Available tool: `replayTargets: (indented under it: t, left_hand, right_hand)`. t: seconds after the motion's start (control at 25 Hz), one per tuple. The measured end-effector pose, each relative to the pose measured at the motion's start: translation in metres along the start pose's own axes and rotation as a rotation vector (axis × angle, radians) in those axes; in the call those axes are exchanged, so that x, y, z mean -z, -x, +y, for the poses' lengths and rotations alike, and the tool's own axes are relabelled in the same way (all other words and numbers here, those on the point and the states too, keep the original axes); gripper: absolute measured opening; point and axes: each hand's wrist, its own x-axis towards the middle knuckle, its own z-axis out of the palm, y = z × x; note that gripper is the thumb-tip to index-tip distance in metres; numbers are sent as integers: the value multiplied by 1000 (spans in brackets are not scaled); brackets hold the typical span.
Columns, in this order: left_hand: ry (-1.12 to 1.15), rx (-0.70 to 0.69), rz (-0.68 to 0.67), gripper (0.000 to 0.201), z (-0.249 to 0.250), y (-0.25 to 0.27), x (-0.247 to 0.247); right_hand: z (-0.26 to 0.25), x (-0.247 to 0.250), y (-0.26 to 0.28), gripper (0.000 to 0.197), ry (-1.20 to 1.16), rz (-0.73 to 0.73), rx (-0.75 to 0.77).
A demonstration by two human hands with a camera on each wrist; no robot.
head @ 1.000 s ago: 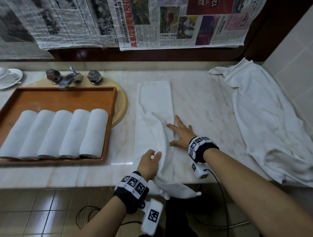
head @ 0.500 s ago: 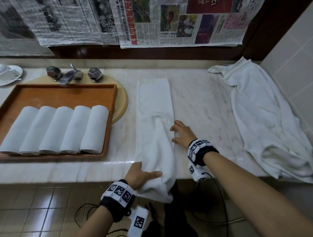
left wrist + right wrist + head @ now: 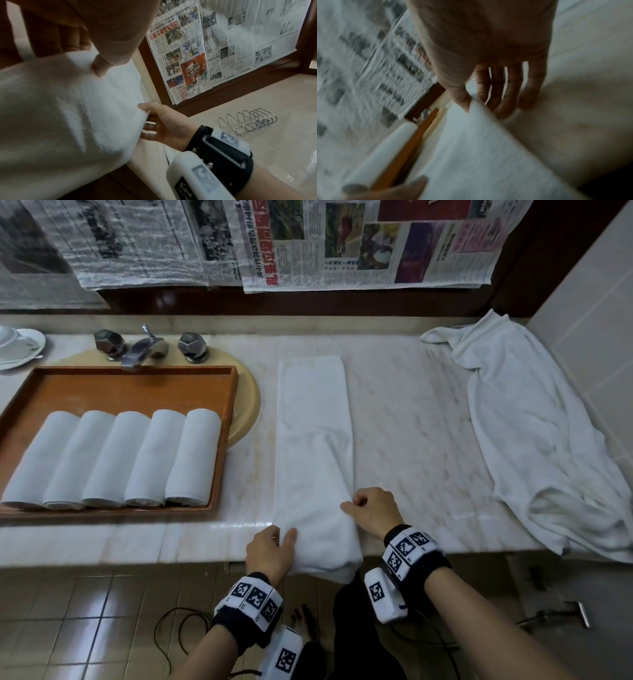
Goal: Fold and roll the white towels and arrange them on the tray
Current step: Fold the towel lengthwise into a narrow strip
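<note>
Five rolled towels [image 3: 113, 460], two loose towels [image 3: 313, 419], one tray [image 3: 137, 386].

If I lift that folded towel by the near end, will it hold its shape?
Probably not. The towel looks floppy: its near end droops over the counter edge. Both hands pinch it, which suggests it needs support. Terry likely grips, not slides.

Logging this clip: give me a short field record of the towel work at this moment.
towel in work: folded towel, a long strip on the counter, near end overhanging the edge
left hand: grips the near left edge
right hand: pinches the right edge
tray: five rolled towels in a row
waiting: loose towel at right
</note>
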Motion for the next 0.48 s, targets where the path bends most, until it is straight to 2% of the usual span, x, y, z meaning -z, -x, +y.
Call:
replayTargets:
  t: [0.08, 0.12, 0.2, 0.24, 0.36, 0.48]
  left_hand:
    - [33, 1, -18, 34, 0, -1, -1]
    - [46, 7, -23, 33, 1, -2, -2]
    - [55, 27, -20, 30, 2, -1, -3]
    - [75, 33, -8, 29, 2, -1, -4]
    - [94, 41, 12, 29, 3, 3, -3]
    - [8, 30, 36, 23, 2, 7, 0]
  right_hand:
    - [2, -1, 3, 24, -169, 12, 0]
    - [1, 0, 5, 25, -167, -32, -33]
    - [2, -2, 7, 42, -18, -135, -88]
    - [2, -1, 5, 46, 29, -139, -86]
    - [0, 1, 1, 47, -75, -108, -77]
    - [0, -3, 2, 51, 114, -209, -97]
